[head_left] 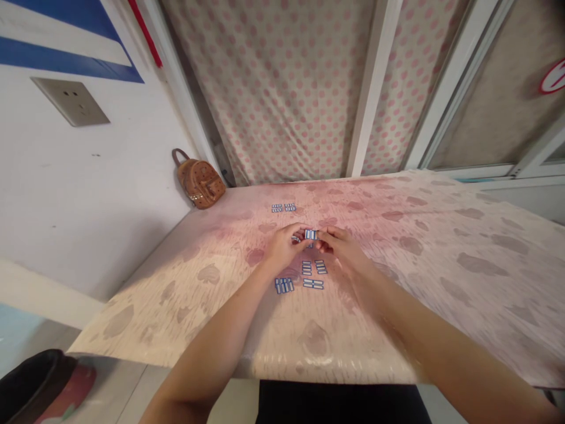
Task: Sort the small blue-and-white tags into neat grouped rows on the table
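Over the middle of the table, both my hands pinch a small blue-and-white striped piece (311, 234) between their fingertips. My left hand (282, 246) has its fingers closed at the left end, and another white-and-blue bit shows at its palm. On the opposite side my right hand (342, 242) grips the right end. Just below lie several similar pieces: two small stacks (306, 268), a flat pair (313, 284) and a cluster (284, 285) beside my left forearm. Two more groups (283, 208) rest farther back. What the pieces are made of I cannot tell.
A pinkish patterned cloth covers the table (441, 282). At its back left corner a small brown backpack (200, 182) leans by the wall with a socket (71, 101). Dotted curtains (282, 88) and white frames stand behind. A dark-and-red container (57, 383) is at lower left.
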{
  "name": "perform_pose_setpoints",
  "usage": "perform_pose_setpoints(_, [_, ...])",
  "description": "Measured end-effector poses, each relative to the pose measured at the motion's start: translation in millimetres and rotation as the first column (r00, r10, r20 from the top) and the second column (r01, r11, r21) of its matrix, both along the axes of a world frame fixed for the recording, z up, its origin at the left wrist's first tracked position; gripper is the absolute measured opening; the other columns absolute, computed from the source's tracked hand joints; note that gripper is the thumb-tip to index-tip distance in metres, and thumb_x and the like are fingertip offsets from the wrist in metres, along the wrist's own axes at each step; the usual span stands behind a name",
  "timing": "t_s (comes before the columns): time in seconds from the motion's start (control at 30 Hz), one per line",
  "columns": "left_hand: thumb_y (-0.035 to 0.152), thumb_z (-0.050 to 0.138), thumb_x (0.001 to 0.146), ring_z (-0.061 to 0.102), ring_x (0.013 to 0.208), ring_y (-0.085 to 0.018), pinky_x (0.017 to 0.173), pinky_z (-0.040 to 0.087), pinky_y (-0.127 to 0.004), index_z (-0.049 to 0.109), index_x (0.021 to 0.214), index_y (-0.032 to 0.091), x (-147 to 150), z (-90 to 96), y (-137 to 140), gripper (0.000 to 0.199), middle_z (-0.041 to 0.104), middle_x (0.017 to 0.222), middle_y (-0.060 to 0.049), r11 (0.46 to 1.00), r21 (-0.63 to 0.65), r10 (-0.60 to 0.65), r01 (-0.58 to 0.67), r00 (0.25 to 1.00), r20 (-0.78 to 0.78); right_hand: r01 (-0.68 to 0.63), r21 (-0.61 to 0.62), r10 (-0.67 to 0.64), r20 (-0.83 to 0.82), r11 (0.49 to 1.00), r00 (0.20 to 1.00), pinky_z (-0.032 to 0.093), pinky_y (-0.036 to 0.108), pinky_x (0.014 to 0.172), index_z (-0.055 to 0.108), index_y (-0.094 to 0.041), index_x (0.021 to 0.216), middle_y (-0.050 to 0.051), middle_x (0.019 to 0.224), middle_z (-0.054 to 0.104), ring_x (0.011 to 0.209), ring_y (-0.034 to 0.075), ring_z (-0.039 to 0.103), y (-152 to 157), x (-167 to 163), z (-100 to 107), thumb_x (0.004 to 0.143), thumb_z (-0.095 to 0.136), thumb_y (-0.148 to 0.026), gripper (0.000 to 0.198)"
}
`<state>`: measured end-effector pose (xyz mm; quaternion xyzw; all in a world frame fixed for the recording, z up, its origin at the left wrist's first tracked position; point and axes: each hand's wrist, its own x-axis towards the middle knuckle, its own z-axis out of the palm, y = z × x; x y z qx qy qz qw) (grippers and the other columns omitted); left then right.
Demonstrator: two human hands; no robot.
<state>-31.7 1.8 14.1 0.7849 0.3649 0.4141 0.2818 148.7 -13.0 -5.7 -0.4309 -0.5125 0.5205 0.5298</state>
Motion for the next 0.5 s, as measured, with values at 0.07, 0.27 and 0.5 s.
perform_pose_setpoints(0.07, [0.016, 0.073, 0.083, 0.068, 0.083, -0.016, 0.073, 0.053, -0.027, 0.07, 0.106, 0.021, 0, -0.8, 1, 0.024, 0.073, 0.092, -0.003, 1.0, -0.006, 0.005, -0.005, 1.0, 0.009, -0.007, 0.005, 0.007, -0.008, 1.0, 1.0, 0.043, 0.026, 0.057, 0.06, -0.019, 0.068, 0.002, 0.065, 0.064, 0.057, 0.012, 0.056, 0, 0, -1, 0.069, 0.077, -0.056, 0.04])
perform_pose_setpoints(0.27, [0.024, 0.073, 0.083, 0.07, 0.084, -0.018, 0.075, 0.055, -0.028, 0.069, 0.112, 0.017, 2, -8.7, 5, 0.03, 0.075, 0.094, -0.007, 0.976, -0.205, -0.014, 0.07, 0.966, 0.26, 0.01, 0.107, -0.012, 0.022, 0.994, 1.0, 0.046, 0.028, 0.059, 0.059, -0.021, 0.068, 0.002, 0.065, 0.065, 0.056, 0.013, 0.057, 2, 1, 0, 0.071, 0.076, -0.059, 0.042])
perform_pose_setpoints(0.5, [0.042, 0.071, 0.085, 0.068, 0.067, -0.014, 0.065, 0.055, -0.026, 0.073, 0.086, 0.011, 3, -14.2, 9, 0.031, 0.075, 0.08, -0.009, 0.913, -0.377, -0.004, 0.158, 0.926, 0.378, 0.016, 0.164, -0.026, 0.058, 0.986, 0.998, 0.049, 0.03, 0.061, 0.061, -0.021, 0.069, 0.002, 0.065, 0.065, 0.058, 0.015, 0.058, 1, 0, 1, 0.074, 0.074, -0.063, 0.044])
